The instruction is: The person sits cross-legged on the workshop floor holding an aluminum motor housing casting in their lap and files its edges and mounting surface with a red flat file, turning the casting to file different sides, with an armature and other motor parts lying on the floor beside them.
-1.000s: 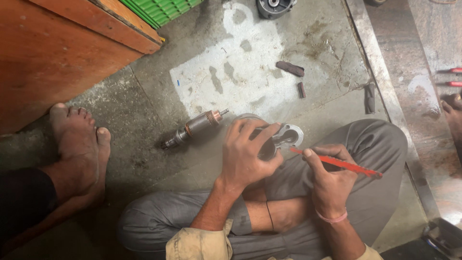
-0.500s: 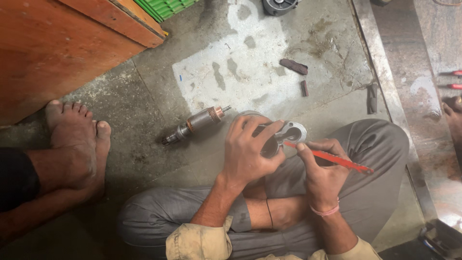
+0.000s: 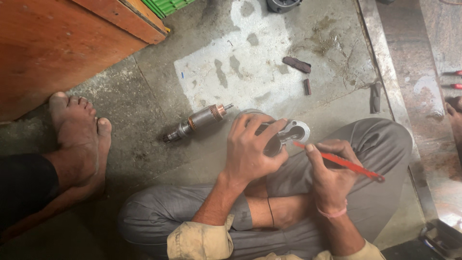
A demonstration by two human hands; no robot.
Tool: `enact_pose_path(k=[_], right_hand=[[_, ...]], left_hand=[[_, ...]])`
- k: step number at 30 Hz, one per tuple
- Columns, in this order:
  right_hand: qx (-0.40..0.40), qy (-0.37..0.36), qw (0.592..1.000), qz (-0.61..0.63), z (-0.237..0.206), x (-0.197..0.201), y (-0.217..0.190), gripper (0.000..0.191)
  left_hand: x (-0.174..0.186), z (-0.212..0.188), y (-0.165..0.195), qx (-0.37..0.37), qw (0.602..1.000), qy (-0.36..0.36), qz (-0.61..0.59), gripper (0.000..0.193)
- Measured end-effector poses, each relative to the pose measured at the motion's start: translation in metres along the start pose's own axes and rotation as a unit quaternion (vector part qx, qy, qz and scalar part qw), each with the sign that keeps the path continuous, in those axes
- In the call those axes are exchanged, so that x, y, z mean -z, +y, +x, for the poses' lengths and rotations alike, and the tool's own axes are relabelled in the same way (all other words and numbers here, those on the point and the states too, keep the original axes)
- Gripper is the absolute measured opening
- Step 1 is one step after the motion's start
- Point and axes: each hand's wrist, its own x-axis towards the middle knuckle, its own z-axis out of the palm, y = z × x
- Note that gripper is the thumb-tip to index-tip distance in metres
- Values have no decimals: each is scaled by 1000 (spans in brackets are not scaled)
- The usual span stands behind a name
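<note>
I sit cross-legged on a concrete floor. My left hand (image 3: pixel 250 149) grips a grey metal motor housing (image 3: pixel 294 131) held over my lap. My right hand (image 3: pixel 329 171) holds a thin red tool (image 3: pixel 346 163) like a pen, its tip touching the housing's open end. A motor armature (image 3: pixel 197 123) with a copper commutator lies on the floor just left of my left hand.
Another person's bare foot (image 3: pixel 79 137) rests on the floor at the left, beside an orange wooden panel (image 3: pixel 53 43). Two small dark pieces (image 3: pixel 297 65) lie on a white paint patch. A metal floor rail (image 3: pixel 385 72) runs along the right, with red-handled tools (image 3: pixel 452 79) beyond.
Both hands stay on the housing and the red tool with only small shifts. The other person's foot has slid slightly to the right.
</note>
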Motion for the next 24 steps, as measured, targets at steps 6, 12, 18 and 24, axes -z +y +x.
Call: enact_pose_path(k=[6,12,18,24], right_hand=[[-35,0,999,41,0,1,4,17],[11,-3,1000,6,0,5,6,17],[-10,-7,1000,13,1,4,8,17],[-5,-6,1000,6,2,6,5,18]], left_hand=[[-3,-3,-1,6,1000,-2,0,47],[-4,-3,-2,2,1000,2,5,48],[-5,-4,0,9,1000,-2,1,47],[-3,-4,-1,5,1000,6,1,47]])
